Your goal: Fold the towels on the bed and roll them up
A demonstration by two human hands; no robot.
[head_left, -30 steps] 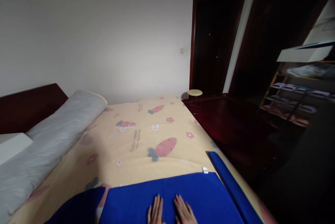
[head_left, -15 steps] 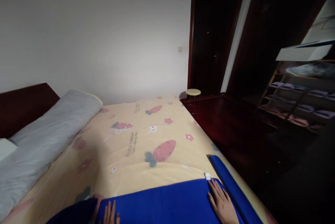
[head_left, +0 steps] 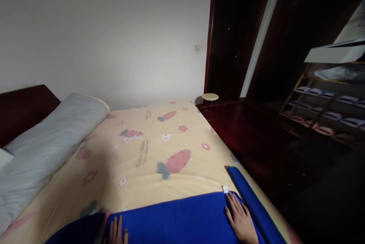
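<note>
A blue cloth (head_left: 173,219) lies spread over the near part of the bed, with a small white tag (head_left: 225,189) at its far right corner. My left hand (head_left: 116,232) rests flat near the cloth's left side, partly cut off by the lower frame edge. On the right side, my right hand (head_left: 240,217) lies flat with fingers stretched, its fingertips just below the tag. Beside it runs a long narrow blue piece (head_left: 251,202) along the bed's right edge. A darker blue part (head_left: 78,228) lies left of my left hand.
The bed (head_left: 137,190) has a yellow sheet with carrot prints. Grey pillows (head_left: 59,133) lie at the left by a dark headboard (head_left: 25,110). Beyond the bed stand a round stool (head_left: 210,97) and a dark door (head_left: 236,42). A shoe rack (head_left: 322,80) is at the right.
The view has shifted slightly. Both hands remain flat on the blue cloth, with my left hand showing a little more at the lower edge.
</note>
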